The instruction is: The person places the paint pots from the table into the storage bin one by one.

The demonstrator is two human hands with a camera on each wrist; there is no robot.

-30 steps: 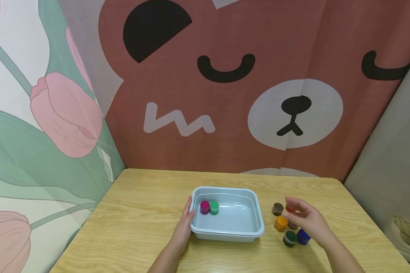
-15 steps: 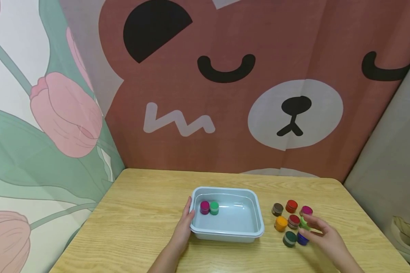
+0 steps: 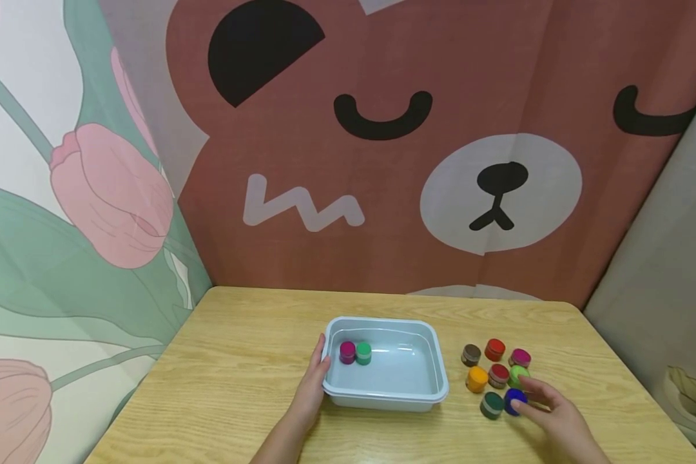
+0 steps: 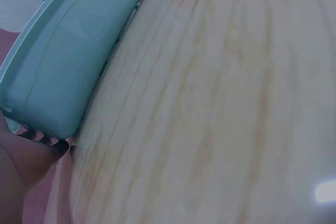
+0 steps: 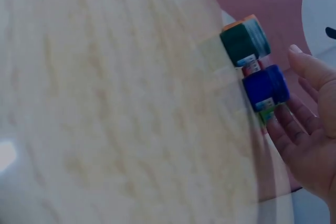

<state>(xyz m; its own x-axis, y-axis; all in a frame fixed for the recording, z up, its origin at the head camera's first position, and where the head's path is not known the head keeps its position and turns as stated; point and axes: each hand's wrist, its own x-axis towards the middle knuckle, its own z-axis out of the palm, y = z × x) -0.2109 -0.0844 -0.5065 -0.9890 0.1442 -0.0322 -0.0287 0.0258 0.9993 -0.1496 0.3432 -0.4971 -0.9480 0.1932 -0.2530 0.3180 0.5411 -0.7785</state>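
Note:
A pale blue plastic tray [image 3: 385,398] stands in mid-table with a magenta-lidded jar [image 3: 347,352] and a mint green jar [image 3: 363,352] inside at its left. My left hand [image 3: 312,386] holds the tray's left end, thumb by the rim. To the tray's right, small paint jars sit in a cluster. My right hand [image 3: 557,415] is at its near right side, thumb and fingers spread around the blue jar [image 3: 515,401]. In the right wrist view the thumb is apart from this blue jar [image 5: 266,87], and fingertips are close beside it. A light green jar [image 3: 519,376] sits just behind.
Dark green [image 3: 492,405], orange [image 3: 477,379], dark red [image 3: 499,376], brown [image 3: 471,355], red [image 3: 495,349] and magenta [image 3: 520,358] jars make up the rest of the cluster. A bear-print cloth [image 3: 301,258] hangs behind the wooden table [image 3: 226,361].
My right hand has moved right and toward the near edge, from over the red jars to the blue one, uncovering several jars. The left hand and tray have stayed put.

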